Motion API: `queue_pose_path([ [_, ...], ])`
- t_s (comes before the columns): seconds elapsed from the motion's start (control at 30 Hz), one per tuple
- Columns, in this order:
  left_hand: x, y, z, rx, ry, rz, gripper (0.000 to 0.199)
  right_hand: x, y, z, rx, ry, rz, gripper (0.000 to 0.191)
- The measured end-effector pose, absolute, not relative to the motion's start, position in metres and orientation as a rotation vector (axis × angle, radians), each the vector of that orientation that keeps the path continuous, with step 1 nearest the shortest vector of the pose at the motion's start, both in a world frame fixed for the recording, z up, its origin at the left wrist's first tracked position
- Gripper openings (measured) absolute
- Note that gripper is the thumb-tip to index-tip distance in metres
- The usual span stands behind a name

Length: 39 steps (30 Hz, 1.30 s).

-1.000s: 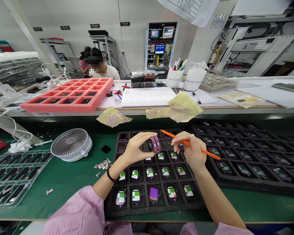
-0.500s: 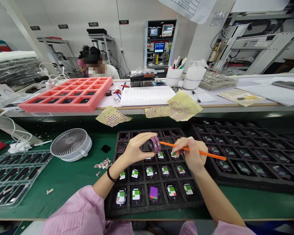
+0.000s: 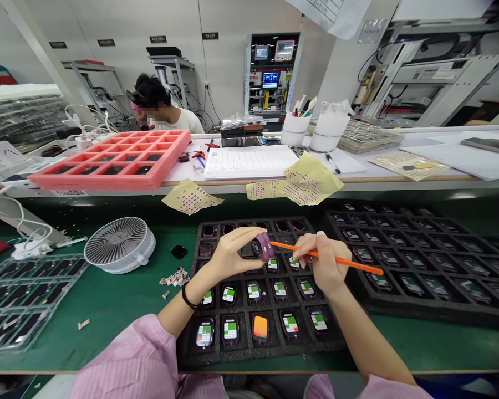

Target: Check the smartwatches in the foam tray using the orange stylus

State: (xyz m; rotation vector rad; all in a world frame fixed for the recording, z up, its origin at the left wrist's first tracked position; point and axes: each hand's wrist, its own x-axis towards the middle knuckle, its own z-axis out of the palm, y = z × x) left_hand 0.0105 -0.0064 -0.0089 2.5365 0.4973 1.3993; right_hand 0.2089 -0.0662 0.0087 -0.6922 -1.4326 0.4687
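Note:
Between thumb and fingers, my left hand (image 3: 237, 252) holds a purple watch case (image 3: 265, 247) on edge above a black foam tray (image 3: 243, 352). My right hand (image 3: 325, 260) pinches an orange stick (image 3: 349, 262), whose pointed tip is at the side of the case; whether it touches is too small to tell. Below both hands, the tray's compartments hold several watches, many with green and white screens, and one in the front row shows an orange screen (image 3: 260, 326).
A second black tray of watches (image 3: 424, 307) lies at right. On the left are a round fan (image 3: 120, 244), small loose strips (image 3: 177, 276) and clear plastic trays (image 3: 37, 299). A pink foam tray (image 3: 160, 177) rests on the shelf. A person (image 3: 162, 108) sits beyond.
The front-row watch screen has turned from purple to orange. Both hands have stayed nearly in place, with the same grips. The person beyond has shifted slightly.

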Motion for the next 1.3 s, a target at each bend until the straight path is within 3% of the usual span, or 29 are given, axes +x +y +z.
queue_pose_path([
  [0.83,0.012,-0.007,-0.009,2.564,0.563,1.320,0.049,0.205,-0.069,0.006,-0.679,-1.527,0.411,0.046],
  [1.0,0.013,-0.007,-0.005,2.548,0.670,1.293,0.045,0.212,-0.056,0.004,-0.757,-1.380,0.615,0.049],
  [1.13,0.013,-0.006,-0.004,2.609,0.773,1.330,0.041,0.204,-0.038,-0.007,-0.924,-1.319,0.866,0.034],
  [1.3,0.016,-0.008,-0.008,2.614,0.804,1.320,0.039,0.189,-0.031,-0.017,-0.976,-1.331,1.118,0.047],
])
